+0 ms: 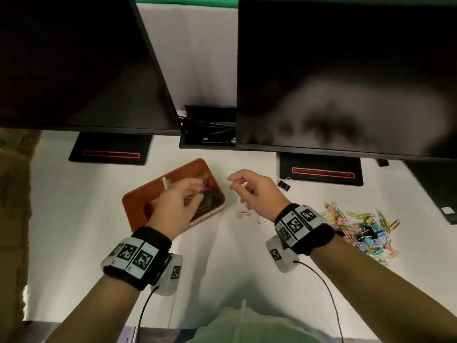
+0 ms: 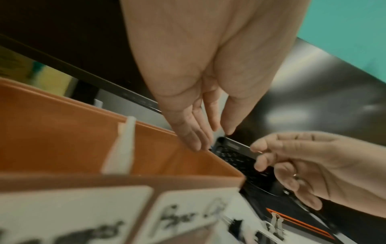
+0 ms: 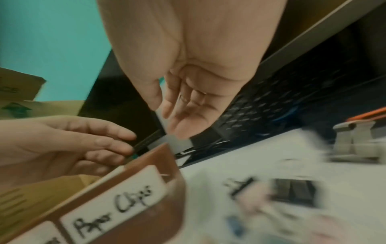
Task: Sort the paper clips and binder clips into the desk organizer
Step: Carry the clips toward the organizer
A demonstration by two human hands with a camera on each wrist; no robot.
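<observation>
Desk organizer (image 1: 138,206): brown tray on the white surface (image 1: 217,263), below the left monitor (image 1: 74,65). A white divider (image 2: 123,145) splits it into two compartments; the right one bears a handwritten label (image 3: 117,206) reading "Paper Clips" and holds a tangle of coloured paper clips (image 1: 206,191).

Left hand (image 1: 173,206): above the organizer's right compartment, fingers nearly straight and pointing down, grip relaxed; whether a clip hangs at the fingertips is hard to tell in the blur.

Right hand (image 1: 252,189): raised just right of the organizer, grip loosely curled, nothing visibly held.

Unsorted pile (image 1: 361,229): coloured paper clips mixed with binder clips, on the surface to the right of the right wrist.

Black binder clip (image 1: 284,184): lying alone near the right monitor's base (image 1: 321,173).

Pale binder clip (image 1: 243,214): on the surface between the organizer and the right wrist.
</observation>
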